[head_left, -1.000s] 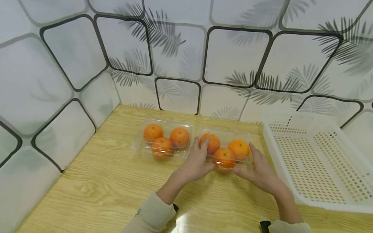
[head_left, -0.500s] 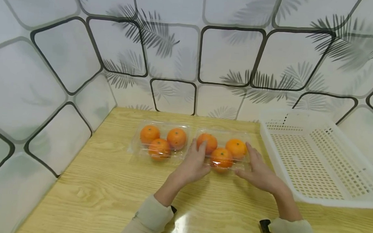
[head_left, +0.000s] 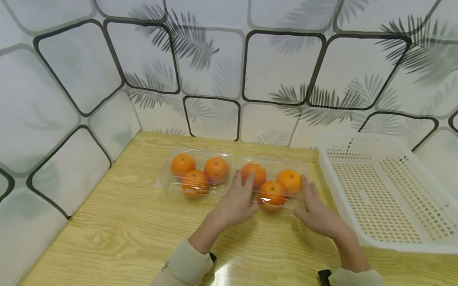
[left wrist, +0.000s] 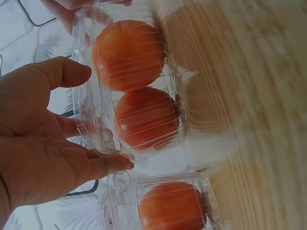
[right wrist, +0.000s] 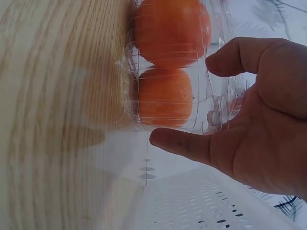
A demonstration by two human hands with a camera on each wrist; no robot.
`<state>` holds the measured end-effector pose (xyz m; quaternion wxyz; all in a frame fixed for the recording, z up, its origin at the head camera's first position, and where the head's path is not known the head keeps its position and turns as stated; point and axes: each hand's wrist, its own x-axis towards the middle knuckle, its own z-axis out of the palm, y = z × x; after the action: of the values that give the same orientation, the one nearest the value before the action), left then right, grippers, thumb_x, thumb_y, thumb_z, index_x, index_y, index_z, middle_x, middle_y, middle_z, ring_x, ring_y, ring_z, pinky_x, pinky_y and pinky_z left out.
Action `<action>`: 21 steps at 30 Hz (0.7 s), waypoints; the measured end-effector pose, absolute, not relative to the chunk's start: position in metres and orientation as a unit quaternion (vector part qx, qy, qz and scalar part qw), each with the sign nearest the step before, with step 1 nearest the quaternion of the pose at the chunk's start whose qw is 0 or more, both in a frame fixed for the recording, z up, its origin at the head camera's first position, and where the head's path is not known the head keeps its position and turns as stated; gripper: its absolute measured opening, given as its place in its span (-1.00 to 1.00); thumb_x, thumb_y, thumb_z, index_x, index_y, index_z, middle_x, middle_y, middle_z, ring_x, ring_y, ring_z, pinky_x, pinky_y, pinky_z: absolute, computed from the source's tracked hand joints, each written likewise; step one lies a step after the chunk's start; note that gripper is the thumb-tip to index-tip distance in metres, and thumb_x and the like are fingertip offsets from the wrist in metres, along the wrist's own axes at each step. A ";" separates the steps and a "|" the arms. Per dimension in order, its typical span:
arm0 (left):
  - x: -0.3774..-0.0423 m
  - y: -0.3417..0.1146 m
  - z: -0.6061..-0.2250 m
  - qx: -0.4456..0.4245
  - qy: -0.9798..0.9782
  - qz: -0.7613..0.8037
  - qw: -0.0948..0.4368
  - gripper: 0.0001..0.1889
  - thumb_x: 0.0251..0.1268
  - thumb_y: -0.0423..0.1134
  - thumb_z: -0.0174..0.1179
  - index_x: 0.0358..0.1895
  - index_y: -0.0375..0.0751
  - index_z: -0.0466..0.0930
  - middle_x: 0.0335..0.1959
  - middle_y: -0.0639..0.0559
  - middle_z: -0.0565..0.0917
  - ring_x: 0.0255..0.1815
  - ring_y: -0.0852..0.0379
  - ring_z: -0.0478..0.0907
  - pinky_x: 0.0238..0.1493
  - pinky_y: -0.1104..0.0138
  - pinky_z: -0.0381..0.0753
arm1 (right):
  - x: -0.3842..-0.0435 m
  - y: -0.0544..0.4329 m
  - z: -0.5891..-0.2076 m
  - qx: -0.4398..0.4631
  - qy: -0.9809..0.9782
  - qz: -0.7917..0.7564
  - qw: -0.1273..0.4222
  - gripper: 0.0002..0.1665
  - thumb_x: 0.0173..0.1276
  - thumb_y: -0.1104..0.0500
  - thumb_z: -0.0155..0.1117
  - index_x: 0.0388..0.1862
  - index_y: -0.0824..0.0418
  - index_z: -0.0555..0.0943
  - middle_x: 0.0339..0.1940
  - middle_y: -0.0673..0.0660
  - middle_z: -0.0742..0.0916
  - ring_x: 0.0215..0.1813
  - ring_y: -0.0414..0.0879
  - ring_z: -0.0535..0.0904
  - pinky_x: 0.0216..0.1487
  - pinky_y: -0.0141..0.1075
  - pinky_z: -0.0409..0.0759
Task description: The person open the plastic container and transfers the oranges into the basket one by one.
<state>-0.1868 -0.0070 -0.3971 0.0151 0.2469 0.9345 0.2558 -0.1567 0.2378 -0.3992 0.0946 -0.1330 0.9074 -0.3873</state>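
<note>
A clear plastic clamshell box (head_left: 272, 164) holding three oranges (head_left: 271, 194) sits on the table between my two hands. My left hand (head_left: 234, 206) is at its left side, with the fingers over the edge and the thumb near the front. In the left wrist view the thumb stands apart from the curled-free fingers, which touch the plastic. At the right side is my right hand (head_left: 320, 215), fingers extended along the end wall. Its thumb points toward the front of the box (right wrist: 201, 103) without gripping. A second box (head_left: 166, 178), also with three oranges (head_left: 195, 183), lies just left.
A white perforated plastic basket (head_left: 337, 195) stands at the right, close to my right hand. The wood-grain table (head_left: 128, 237) meets a patterned wall covering (head_left: 282, 67) at the back and left.
My right hand has eased slightly away from the box, its thumb drawing back from the front. The left hand stays at the box's left side. The view has shifted slightly.
</note>
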 end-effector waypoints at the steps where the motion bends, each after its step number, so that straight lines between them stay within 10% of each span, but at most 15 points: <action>1: -0.187 -0.006 -0.398 0.246 0.936 0.253 0.015 -0.16 0.18 -0.28 0.21 0.51 -0.44 0.05 0.45 -0.69 -0.05 0.46 -0.45 0.14 0.37 -0.04 0.31 | -0.156 0.237 -0.399 -0.130 0.908 -0.386 0.097 0.08 0.45 0.28 0.01 0.59 0.21 -0.52 0.58 0.37 -0.36 0.54 0.34 -0.56 0.39 0.40 -0.23; 10: -0.186 -0.004 -0.403 0.252 0.939 0.236 -0.017 -0.18 0.15 -0.28 0.21 0.48 -0.46 0.10 0.40 -0.72 0.03 0.41 -0.49 0.20 0.34 -0.05 0.37 | -0.154 0.231 -0.401 -0.113 0.919 -0.366 0.091 0.03 0.41 0.32 -0.07 0.58 0.32 -0.50 0.54 0.51 -0.34 0.52 0.45 -0.49 0.37 0.38 -0.01; 13: -0.185 -0.004 -0.403 0.252 0.938 0.237 -0.019 -0.20 0.16 -0.29 0.19 0.48 -0.47 0.11 0.39 -0.74 0.03 0.40 -0.50 0.22 0.33 -0.05 0.38 | -0.154 0.228 -0.402 -0.101 0.926 -0.352 0.092 0.03 0.40 0.32 -0.09 0.58 0.30 -0.51 0.49 0.63 -0.33 0.49 0.55 -0.08 0.03 0.22 0.44; 16: -0.185 -0.004 -0.401 0.248 0.937 0.245 -0.013 -0.21 0.18 -0.29 0.17 0.48 -0.47 0.11 0.40 -0.74 0.01 0.40 -0.49 0.22 0.31 -0.05 0.39 | -0.155 0.226 -0.403 -0.096 0.932 -0.339 0.086 0.02 0.41 0.33 -0.11 0.57 0.31 -0.51 0.44 0.72 -0.31 0.26 0.59 0.34 -0.33 -0.03 0.45; 21: -0.187 -0.005 -0.400 0.243 0.938 0.247 0.006 -0.19 0.20 -0.27 0.17 0.51 -0.44 0.07 0.43 -0.70 -0.02 0.43 -0.44 0.19 0.34 -0.03 0.37 | -0.155 0.223 -0.403 -0.094 0.947 -0.303 0.059 -0.02 0.39 0.35 -0.11 0.56 0.41 -0.45 0.39 0.82 -0.19 0.23 0.67 0.32 -0.06 0.15 0.55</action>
<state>-0.1868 -0.0047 -0.3995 0.0057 0.2429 0.9382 0.2467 -0.1550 0.2232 -0.4029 0.0594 -0.0942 0.9466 -0.3027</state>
